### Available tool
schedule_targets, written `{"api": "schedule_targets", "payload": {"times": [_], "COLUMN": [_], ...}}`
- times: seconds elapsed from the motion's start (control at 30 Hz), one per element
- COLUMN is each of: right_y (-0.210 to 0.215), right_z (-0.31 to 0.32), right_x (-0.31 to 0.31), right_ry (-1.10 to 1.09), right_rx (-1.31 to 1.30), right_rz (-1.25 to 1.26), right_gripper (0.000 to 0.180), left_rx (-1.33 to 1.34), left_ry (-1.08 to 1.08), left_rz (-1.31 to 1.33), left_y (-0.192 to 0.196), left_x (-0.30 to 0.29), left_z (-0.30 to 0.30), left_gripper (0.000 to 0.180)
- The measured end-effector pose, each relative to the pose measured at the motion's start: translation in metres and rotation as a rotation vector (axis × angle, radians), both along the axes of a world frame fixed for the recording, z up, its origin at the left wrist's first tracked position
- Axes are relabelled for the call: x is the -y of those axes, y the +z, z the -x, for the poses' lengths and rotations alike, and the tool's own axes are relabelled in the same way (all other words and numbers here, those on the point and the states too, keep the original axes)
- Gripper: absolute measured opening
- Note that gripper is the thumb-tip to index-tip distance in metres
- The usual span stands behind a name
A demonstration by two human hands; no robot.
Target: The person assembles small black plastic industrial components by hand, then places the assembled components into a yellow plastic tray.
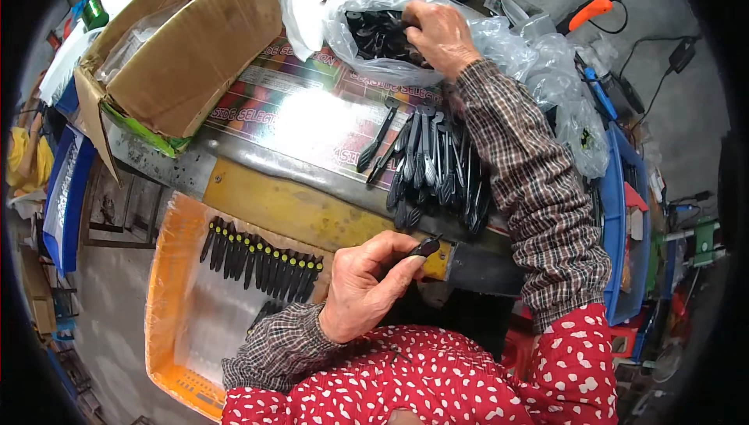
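My left hand (367, 280) is closed, pinching a small black piece (426, 247) between thumb and fingers above the table's near edge. Farther off, my right hand (443, 35) reaches into a clear plastic bag (343, 15) full of small black parts (378, 39). Its fingers are curled, and the tips are hidden among the parts. Between the hands lies a pile of slim black-and-silver pieces with dark ribbed ends (425, 160). One similar piece (379, 138) rests slightly apart on the pile's left.
An orange basket (160, 300) at lower left holds a row of black pieces with yellow-green dots (261, 257). An open cardboard box (195, 66) stands at back left. To the right are a blue crate (616, 230), more plastic bags (546, 66) and an orange-handled tool (591, 13).
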State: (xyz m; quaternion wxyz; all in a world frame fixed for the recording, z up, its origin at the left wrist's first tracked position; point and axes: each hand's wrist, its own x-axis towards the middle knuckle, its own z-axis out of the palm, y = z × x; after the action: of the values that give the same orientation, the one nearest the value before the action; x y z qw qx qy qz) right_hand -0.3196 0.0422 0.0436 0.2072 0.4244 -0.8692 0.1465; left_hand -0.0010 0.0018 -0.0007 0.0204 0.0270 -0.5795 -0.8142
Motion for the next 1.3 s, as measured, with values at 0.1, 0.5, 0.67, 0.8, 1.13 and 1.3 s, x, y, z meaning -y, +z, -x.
{"api": "schedule_targets", "payload": {"times": [0.1, 0.5, 0.67, 0.8, 1.13, 1.3], "right_y": [0.017, 0.038, 0.029, 0.021, 0.006, 0.001], "right_z": [-0.02, -0.166, -0.199, -0.214, -0.238, -0.245], "right_x": [-0.019, -0.128, -0.164, -0.185, -0.223, -0.235], "right_ry": [0.061, 0.226, 0.187, 0.146, 0.11, 0.111], "right_rx": [0.062, 0.627, 0.753, 0.796, 0.879, 0.891], "right_rz": [0.076, 0.34, 0.447, 0.515, 0.617, 0.624], "right_gripper": [0.018, 0.016, 0.016, 0.016, 0.013, 0.011], "left_rx": [0.018, 0.027, 0.038, 0.087, 0.145, 0.111], "left_ry": [-0.016, 0.011, -0.043, -0.105, -0.141, -0.137], "left_rz": [-0.006, -0.1, -0.17, -0.244, -0.192, -0.092], "left_y": [-0.002, 0.001, 0.003, 0.002, 0.002, 0.003], "left_x": [-0.001, -0.016, -0.032, -0.046, -0.076, -0.085], "left_z": [0.0, -0.004, -0.003, -0.005, -0.007, -0.008], "left_gripper": [0.013, 0.012, 0.011, 0.011, 0.011, 0.012]}}
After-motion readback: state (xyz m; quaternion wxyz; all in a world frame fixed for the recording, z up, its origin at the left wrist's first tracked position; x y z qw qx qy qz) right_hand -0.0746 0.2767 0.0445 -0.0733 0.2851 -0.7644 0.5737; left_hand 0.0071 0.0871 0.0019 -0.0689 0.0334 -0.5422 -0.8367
